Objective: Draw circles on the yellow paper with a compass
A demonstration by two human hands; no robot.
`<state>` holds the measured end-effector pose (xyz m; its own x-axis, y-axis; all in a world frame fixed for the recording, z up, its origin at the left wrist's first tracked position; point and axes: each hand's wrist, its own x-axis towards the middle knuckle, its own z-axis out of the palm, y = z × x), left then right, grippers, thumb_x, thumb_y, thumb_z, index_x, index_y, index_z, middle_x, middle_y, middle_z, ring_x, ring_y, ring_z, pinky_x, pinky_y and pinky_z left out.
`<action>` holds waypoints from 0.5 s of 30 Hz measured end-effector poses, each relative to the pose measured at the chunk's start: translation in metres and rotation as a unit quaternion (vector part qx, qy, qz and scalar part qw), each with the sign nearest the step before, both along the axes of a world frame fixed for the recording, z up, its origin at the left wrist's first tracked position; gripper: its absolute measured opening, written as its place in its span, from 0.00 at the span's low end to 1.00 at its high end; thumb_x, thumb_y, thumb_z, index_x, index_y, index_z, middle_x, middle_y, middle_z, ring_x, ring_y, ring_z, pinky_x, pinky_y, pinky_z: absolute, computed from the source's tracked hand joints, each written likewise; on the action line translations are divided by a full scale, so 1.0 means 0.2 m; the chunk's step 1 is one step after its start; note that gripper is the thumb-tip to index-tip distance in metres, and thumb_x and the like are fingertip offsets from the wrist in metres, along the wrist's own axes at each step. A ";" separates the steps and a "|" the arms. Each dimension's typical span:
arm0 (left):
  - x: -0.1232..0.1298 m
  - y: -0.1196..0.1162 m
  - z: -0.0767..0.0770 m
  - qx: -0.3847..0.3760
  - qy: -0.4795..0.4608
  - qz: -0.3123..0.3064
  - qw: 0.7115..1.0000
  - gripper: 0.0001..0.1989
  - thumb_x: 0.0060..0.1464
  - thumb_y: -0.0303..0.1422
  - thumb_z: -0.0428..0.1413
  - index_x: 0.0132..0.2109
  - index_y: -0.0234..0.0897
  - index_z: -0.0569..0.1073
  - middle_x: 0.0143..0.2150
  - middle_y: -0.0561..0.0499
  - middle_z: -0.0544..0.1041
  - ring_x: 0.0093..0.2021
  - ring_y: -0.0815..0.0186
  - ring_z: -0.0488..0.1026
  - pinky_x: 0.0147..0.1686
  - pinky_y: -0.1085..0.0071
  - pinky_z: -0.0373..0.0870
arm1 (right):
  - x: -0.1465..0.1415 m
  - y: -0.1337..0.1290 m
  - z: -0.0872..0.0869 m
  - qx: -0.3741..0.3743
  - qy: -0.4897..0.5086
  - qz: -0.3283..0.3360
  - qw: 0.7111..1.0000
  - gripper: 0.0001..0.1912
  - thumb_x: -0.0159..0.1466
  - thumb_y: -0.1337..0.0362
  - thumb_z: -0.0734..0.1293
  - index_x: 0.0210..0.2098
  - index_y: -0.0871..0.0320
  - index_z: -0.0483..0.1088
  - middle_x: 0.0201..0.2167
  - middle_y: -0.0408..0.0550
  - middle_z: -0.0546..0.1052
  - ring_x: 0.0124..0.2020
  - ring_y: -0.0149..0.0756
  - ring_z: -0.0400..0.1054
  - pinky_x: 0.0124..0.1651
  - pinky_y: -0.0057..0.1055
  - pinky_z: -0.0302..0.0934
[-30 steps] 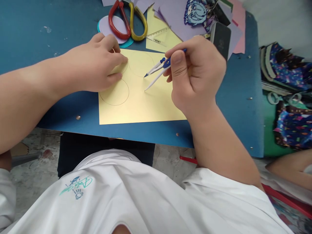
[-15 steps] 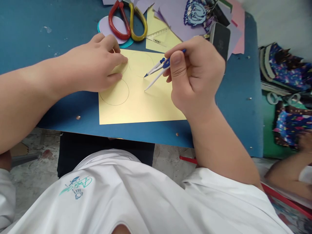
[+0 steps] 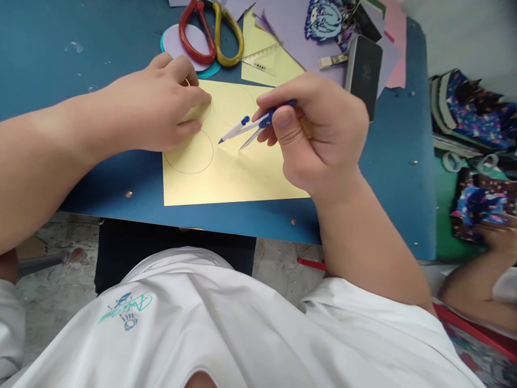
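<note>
A yellow sheet of paper (image 3: pixel 242 178) lies on the blue table near its front edge, with thin drawn circles on its left part and top. My left hand (image 3: pixel 161 108) rests over the sheet's upper left corner, fingers apart and pressing on it, holding nothing. Between thumb and fingers of my right hand (image 3: pixel 319 129) is the top of a white and blue compass (image 3: pixel 242 127). The compass is tilted, its legs spread. One tip is at the paper right of the lower circle, the other a little further right.
Red and yellow-handled scissors (image 3: pixel 205 35) lie behind the sheet on round paper pieces, beside a clear ruler (image 3: pixel 262 56). Purple paper (image 3: pixel 283 24), a dark case (image 3: pixel 364 75) and a white eraser (image 3: pixel 333 61) are at the back right. Another person's hand (image 3: pixel 498 234) is at the far right.
The compass's dark-tipped leg has swung left and toward me, and my right hand has tilted and shifted slightly left with it. My left hand has stayed in place. The other person's hand has moved left.
</note>
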<state>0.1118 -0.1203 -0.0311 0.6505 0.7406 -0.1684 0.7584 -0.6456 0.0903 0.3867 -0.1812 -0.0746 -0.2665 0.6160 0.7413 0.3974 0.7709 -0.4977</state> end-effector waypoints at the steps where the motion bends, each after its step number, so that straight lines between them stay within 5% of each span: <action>1: 0.00 0.00 0.01 0.001 0.001 0.002 1.000 0.36 0.82 0.42 0.48 0.85 0.29 0.75 0.83 0.30 0.67 0.85 0.23 0.64 0.86 0.36 0.67 | 0.00 0.00 0.00 -0.011 -0.008 0.012 1.000 0.16 0.87 0.41 0.67 0.56 0.40 0.83 0.42 0.42 0.87 0.29 0.37 0.78 0.38 0.43 0.77; 10: 0.00 0.00 0.00 -0.003 -0.007 0.004 1.000 0.36 0.81 0.41 0.48 0.84 0.30 0.77 0.83 0.30 0.66 0.85 0.23 0.64 0.86 0.35 0.66 | 0.02 -0.01 0.02 -0.057 -0.053 0.008 0.997 0.19 0.88 0.38 0.64 0.57 0.39 0.82 0.46 0.43 0.88 0.30 0.37 0.81 0.44 0.44 0.84; 15: 0.00 0.00 0.00 0.001 0.002 0.003 1.000 0.33 0.84 0.41 0.49 0.85 0.34 0.76 0.83 0.33 0.66 0.86 0.26 0.64 0.87 0.38 0.66 | -0.02 -0.02 0.02 -0.013 -0.022 0.022 0.999 0.17 0.88 0.43 0.65 0.56 0.42 0.82 0.41 0.41 0.87 0.29 0.36 0.80 0.44 0.43 0.83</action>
<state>0.1118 -0.1204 -0.0307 0.6452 0.7450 -0.1694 0.7628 -0.6408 0.0868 0.3829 -0.1855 -0.0702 -0.3248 0.6224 0.7121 0.3858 0.7746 -0.5011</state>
